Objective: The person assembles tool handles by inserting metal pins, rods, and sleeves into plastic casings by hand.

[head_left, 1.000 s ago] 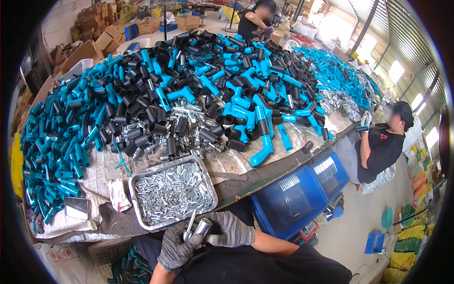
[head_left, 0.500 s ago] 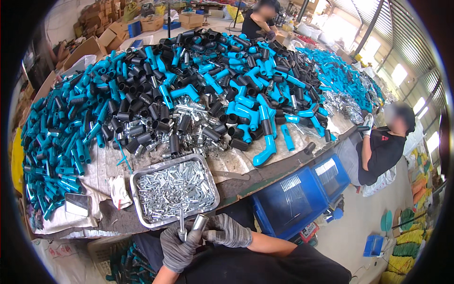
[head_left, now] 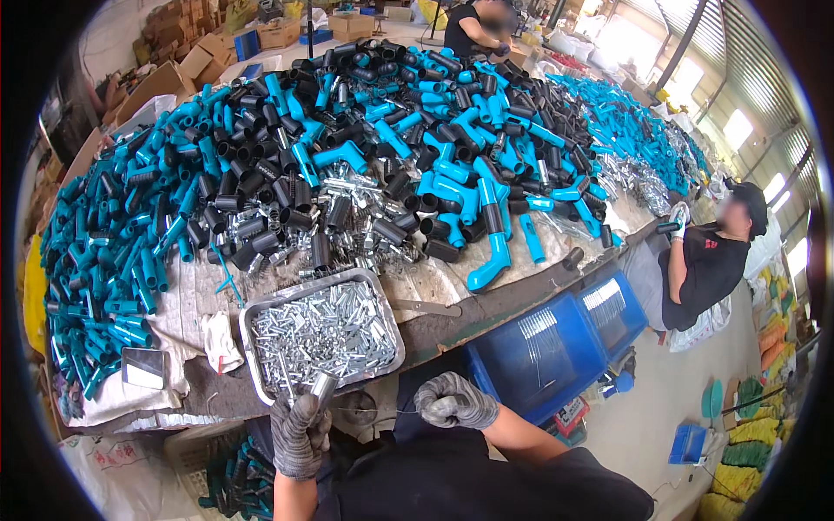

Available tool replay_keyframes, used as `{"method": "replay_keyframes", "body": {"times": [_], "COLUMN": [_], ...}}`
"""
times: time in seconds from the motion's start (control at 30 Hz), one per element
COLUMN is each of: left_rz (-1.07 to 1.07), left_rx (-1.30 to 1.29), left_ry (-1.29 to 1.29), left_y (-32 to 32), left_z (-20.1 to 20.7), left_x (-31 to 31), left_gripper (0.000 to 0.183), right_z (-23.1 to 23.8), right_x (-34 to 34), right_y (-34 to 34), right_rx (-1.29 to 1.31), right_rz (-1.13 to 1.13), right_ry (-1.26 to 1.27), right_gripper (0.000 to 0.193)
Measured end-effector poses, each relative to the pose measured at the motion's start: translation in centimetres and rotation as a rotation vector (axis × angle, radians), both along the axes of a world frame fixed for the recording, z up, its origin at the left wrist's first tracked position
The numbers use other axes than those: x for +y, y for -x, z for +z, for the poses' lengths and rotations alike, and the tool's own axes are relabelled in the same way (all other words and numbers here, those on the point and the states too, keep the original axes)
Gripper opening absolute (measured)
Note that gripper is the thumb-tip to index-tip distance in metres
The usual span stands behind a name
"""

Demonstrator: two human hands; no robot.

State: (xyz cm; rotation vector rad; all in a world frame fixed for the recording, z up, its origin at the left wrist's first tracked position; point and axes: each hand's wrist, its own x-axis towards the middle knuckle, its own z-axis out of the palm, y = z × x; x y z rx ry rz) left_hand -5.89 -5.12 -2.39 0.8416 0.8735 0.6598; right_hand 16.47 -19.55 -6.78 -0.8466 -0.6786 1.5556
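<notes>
Grey-gloved left hand (head_left: 300, 434): upright and clenched around the silver cylinder (head_left: 323, 387), with a slim metal rod (head_left: 286, 379) standing beside it, seemingly in the same grip.
Grey-gloved right hand (head_left: 455, 402): half a second ago my fingers were at the cylinder; now they have moved well off to the right, curled tight, and look to be pinching the end of a thin strand (head_left: 382, 412).
Thin strand: newly visible across the gap between my hands; I cannot tell exactly where it meets the left one. As I judge it, the spread has drawn it out, and my left hand alone now steadies the cylinder.
Silver cylinder: raised in front of me, at the near edge of the metal tray (head_left: 250, 347); whether it touches the rim I cannot tell.
Metal tray: filled with small silver pins (head_left: 326, 326), with a white glove (head_left: 221, 343) just left of it and a flat metal strip (head_left: 426, 307) on its right.
Teal and black handles (head_left: 443, 187): heaped behind the tray, as they were.
Blue bins (head_left: 530, 347): beyond my right hand, below the table edge.
</notes>
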Motion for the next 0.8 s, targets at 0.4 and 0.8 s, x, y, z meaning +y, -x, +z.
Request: {"method": "replay_keyframes", "body": {"times": [0.4,0.8], "left_rz": [-0.123,-0.304], "left_rx": [-0.008,0.058], "left_ry": [-0.24,-0.319], "left_y": [0.6,-1.5], "left_z": [2.4,3.8], "left_x": [-0.3,-2.7], "left_gripper": [0.046,0.027], "right_z": [-1.2,3.2], "right_x": [1.3,2.2], "right_y": [0.7,5.1], "right_rx": [-1.213,-0.241], "right_rz": [0.16,0.113], "right_ry": [0.128,-0.109], "right_gripper": [0.04,0.05]}}
